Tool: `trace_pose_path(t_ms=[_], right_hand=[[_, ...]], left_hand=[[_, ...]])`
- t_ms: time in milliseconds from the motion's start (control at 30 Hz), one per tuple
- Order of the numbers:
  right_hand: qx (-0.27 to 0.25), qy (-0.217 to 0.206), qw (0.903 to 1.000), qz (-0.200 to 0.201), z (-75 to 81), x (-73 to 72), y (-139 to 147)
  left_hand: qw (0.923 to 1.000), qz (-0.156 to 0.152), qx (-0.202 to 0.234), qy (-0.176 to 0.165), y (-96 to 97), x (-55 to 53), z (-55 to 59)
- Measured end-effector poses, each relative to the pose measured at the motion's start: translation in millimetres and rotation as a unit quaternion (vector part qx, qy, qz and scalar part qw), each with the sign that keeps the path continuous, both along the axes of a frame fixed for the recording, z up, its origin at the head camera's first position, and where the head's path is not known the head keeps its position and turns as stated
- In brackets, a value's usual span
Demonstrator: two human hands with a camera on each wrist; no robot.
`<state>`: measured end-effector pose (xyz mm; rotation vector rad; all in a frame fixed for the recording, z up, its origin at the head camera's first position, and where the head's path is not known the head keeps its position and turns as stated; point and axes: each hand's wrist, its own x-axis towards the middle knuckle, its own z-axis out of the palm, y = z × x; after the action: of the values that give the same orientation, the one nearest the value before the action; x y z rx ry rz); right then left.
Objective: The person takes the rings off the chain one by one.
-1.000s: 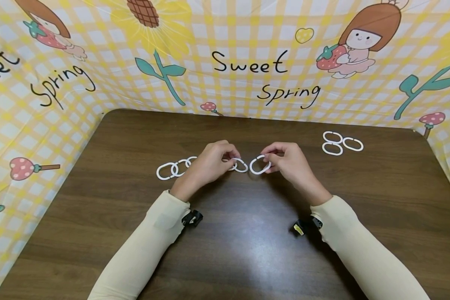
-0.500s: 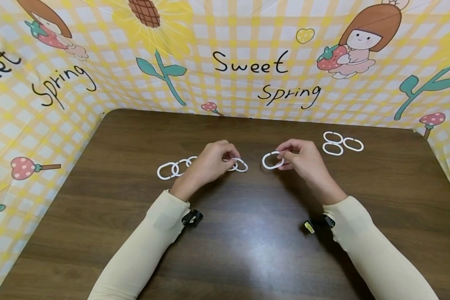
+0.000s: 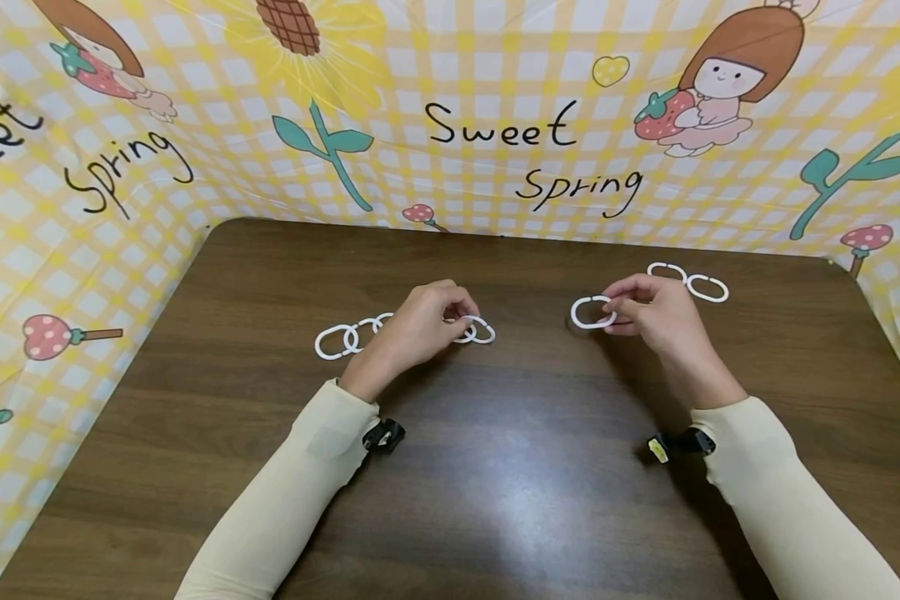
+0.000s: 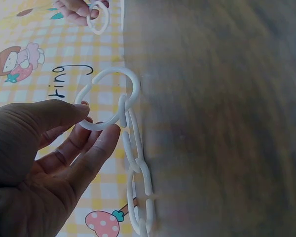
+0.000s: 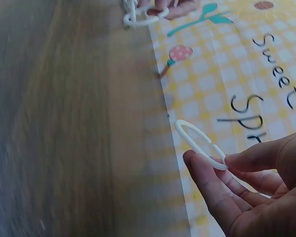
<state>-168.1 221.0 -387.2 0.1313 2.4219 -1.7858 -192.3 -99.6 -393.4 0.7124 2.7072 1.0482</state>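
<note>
My left hand (image 3: 431, 321) pinches the end link of a chain of white plastic links (image 4: 133, 148) between thumb and fingers. In the head view that end link (image 3: 483, 331) shows just right of the fingertips, and the chain's other end (image 3: 334, 342) lies on the table to the left; its middle is hidden under the hand. My right hand (image 3: 648, 312) pinches a single white oval link (image 3: 592, 313) between thumb and fingers, apart from the chain. A small gap in this link's side shows in the right wrist view (image 5: 212, 143).
Loose white links (image 3: 708, 288) lie at the back right of the brown wooden table (image 3: 525, 467), partly hidden behind my right hand. A yellow checked cloth (image 3: 495, 75) with printed pictures stands along the back and sides.
My right hand has moved right, away from the chain, carrying the single link, and now covers part of the loose links. My left hand has stayed in place with the chain.
</note>
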Motion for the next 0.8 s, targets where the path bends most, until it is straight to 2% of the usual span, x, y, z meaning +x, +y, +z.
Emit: trace_pose_path(t_ms=[200,333,467,667,800], right_hand=[[-0.021,0.008,0.9996,-0.015,0.9,-0.4,22.2],[-0.077,0.007,0.9965,-0.033,0.8,1.5,36.4],[-0.111,0.006,0.9925,-0.051,1.1,4.4,51.2],[-0.136,-0.003,0.9879,-0.075,-0.8,5.4,75.1],[-0.136,-0.012,0.9867,-0.089,-1.1,7.7,88.3]], left_hand=[[1.0,0.0,0.0,0.0,1.2,-0.1,1.0],[1.0,0.001,-0.001,0.001,1.8,-0.8,0.7],[1.0,0.002,0.0,0.0,1.3,-0.6,1.2],[1.0,0.001,0.004,-0.002,0.6,-0.4,0.9],[1.0,0.001,0.003,-0.001,0.6,-1.0,0.4]])
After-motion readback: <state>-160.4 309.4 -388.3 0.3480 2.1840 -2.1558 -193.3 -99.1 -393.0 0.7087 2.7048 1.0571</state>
